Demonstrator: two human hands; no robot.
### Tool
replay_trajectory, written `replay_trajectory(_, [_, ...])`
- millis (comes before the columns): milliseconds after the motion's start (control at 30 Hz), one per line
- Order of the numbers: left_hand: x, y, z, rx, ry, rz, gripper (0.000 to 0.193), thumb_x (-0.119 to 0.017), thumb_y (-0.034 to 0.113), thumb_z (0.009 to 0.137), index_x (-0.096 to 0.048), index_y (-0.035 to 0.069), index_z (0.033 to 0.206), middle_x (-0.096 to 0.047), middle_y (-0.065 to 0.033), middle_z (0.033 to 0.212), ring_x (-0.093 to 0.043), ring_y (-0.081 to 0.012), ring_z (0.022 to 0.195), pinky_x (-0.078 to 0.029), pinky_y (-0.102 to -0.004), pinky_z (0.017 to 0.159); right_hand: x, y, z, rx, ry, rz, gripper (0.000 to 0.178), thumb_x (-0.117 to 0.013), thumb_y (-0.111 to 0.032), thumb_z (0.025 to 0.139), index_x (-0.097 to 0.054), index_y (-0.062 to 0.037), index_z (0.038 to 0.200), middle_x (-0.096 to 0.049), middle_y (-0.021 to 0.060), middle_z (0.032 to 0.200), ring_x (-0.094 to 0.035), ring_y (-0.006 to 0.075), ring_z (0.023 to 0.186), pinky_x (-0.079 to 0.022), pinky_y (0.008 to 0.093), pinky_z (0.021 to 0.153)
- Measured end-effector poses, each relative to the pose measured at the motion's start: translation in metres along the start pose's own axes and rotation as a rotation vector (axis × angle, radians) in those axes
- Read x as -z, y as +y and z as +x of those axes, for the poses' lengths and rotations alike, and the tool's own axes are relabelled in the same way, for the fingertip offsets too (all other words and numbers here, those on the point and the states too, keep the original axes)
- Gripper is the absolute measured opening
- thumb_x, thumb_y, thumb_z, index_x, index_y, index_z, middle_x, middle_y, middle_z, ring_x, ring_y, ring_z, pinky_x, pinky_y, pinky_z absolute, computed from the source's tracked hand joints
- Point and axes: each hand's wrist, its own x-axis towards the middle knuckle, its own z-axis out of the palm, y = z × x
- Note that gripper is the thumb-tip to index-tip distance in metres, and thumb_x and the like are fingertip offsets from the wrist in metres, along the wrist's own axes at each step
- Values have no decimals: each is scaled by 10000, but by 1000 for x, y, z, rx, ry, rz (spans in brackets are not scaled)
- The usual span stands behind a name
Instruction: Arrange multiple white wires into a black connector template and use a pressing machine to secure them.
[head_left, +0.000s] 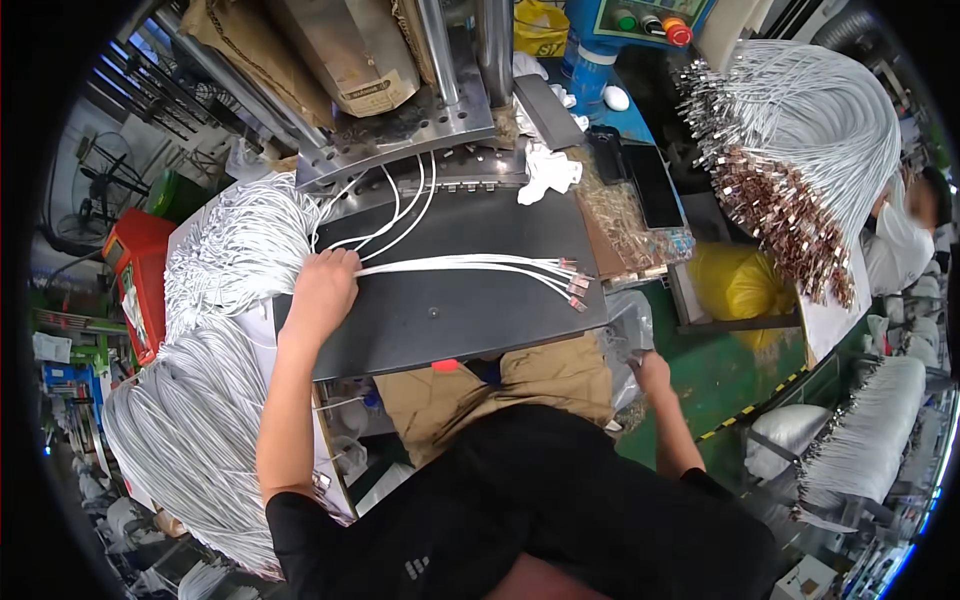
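Note:
My left hand (pixel 322 288) rests on the dark metal work plate (pixel 450 310), its fingers closed on a small bunch of white cables (pixel 470 265). The cables lie flat across the plate to the right and end in metal connector tips (pixel 575 285). My right hand (pixel 650 372) is low beside my right thigh, at a clear plastic bag (pixel 625 330) hanging off the plate's right edge. Its fingers are partly hidden, so whether it holds anything is unclear.
A big heap of white cables (pixel 215 330) lies at my left. Behind the plate stands a press machine (pixel 420 110) with steel columns. A large hanging bundle of cables with connectors (pixel 800 160) is at right, near another person (pixel 900 240). A yellow bag (pixel 745 285) sits below it.

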Motion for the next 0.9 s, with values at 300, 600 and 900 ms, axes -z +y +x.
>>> replay_trajectory(300, [-6,120,44,-301,145,-664,213,-600,214,973,-645,17,1038,-636,-171,956,-631,-389,912,-500,-428,776,53,-399,-55,967,576,-250,350,-692,-159,888,-637,-62,1220,-636,170,1150,-621,326,1071,-502,410,882])
replay_trajectory(600, [-19,24,9,91,112,-793,201,-606,179,968,-662,-14,971,-649,-146,836,-651,-342,786,-499,-397,719,52,-444,15,1014,277,-583,339,-635,-194,928,-605,-102,1253,-678,162,1025,-665,344,919,-519,424,828])
replay_trajectory(900, [-17,23,4,254,341,-621,240,-674,211,926,-643,-27,925,-655,-127,772,-639,-360,739,-495,-410,690,42,-431,40,975,322,-451,153,-587,-149,945,-659,-62,1047,-699,144,938,-660,371,925,-530,449,822])
